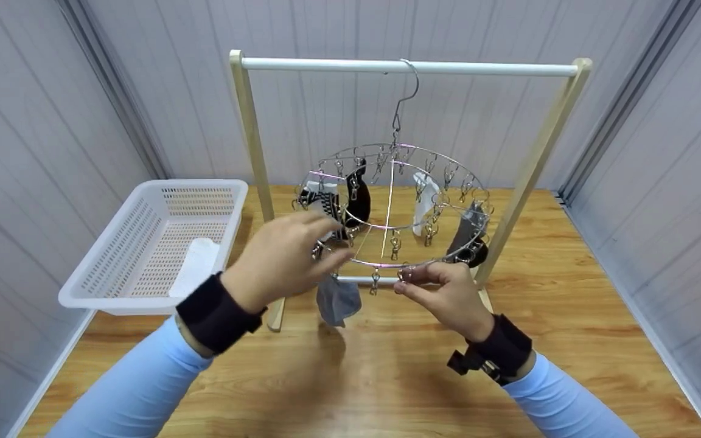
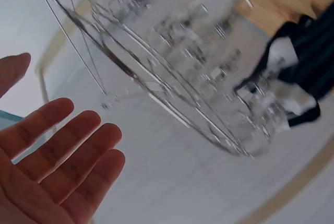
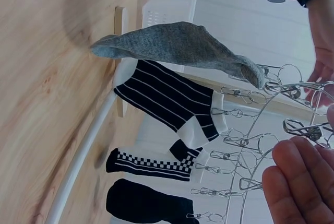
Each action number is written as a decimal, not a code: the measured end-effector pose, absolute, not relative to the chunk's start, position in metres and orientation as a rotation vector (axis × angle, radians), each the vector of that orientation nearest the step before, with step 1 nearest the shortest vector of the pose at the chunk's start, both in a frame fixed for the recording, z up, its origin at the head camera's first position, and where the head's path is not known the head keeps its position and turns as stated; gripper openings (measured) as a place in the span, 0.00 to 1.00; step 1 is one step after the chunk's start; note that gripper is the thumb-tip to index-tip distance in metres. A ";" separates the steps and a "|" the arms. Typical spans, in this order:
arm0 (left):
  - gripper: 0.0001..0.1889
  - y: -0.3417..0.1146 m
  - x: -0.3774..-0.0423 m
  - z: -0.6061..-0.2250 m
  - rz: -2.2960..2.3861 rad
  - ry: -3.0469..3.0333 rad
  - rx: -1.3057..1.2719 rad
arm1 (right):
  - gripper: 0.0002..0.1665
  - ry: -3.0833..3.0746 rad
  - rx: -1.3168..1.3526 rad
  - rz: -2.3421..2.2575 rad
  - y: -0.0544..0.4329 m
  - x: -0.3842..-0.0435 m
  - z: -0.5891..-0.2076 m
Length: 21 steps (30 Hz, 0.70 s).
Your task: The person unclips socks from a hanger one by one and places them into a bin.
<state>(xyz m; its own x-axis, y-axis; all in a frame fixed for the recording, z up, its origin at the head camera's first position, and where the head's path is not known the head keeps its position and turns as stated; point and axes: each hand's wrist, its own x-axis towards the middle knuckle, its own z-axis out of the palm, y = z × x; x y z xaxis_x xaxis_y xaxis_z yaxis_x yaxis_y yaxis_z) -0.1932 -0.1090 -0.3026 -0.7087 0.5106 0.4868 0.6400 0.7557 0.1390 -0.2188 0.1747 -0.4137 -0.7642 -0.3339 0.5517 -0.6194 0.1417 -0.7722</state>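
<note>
A round wire hanger (image 1: 359,261) with metal clips around it hangs by its hook. My right hand (image 1: 448,298) pinches one clip (image 3: 302,129) at the hanger's near edge; no sock shows in that clip. At the left edge, my left hand (image 1: 289,252) has its fingers extended and holds nothing; the left wrist view shows the palm (image 2: 31,192) apart from the wires. Below it hangs a grey sock (image 1: 338,301). Elsewhere are a striped sock (image 3: 167,96), a checkered sock (image 3: 151,162), a black sock (image 1: 359,204), a white sock (image 1: 426,201) and a dark grey sock (image 1: 466,234).
The hanger's hook (image 1: 416,85) sits over the white top bar (image 1: 338,64) of a wooden-legged rack. Left of the rack, a white perforated basket (image 1: 101,240) holds a white sock (image 1: 195,267). Walls (image 1: 16,182) close in the wooden tabletop (image 1: 399,383) at the sides and back.
</note>
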 end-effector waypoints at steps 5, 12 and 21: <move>0.22 -0.090 -0.184 -0.315 -0.260 -2.435 -0.995 | 0.09 -2.170 0.935 1.675 0.172 -0.218 -0.414; 0.15 -0.075 -0.184 -0.333 -0.030 -2.248 -1.010 | 0.08 -2.114 1.004 1.639 0.168 -0.219 -0.415; 0.15 -0.072 -0.188 -0.344 0.076 -2.122 -0.932 | 0.07 -2.144 1.039 1.524 0.168 -0.214 -0.412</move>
<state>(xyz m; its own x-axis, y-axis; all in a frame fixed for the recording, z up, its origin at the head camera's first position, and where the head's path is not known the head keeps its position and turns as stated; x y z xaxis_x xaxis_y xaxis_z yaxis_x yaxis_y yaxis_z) -0.1875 -0.0719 -0.3441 -0.4091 0.6421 0.6484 0.5940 0.7268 -0.3449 -0.2142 0.1676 -0.4122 -0.6879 -0.3770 0.6202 -0.7095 0.1697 -0.6839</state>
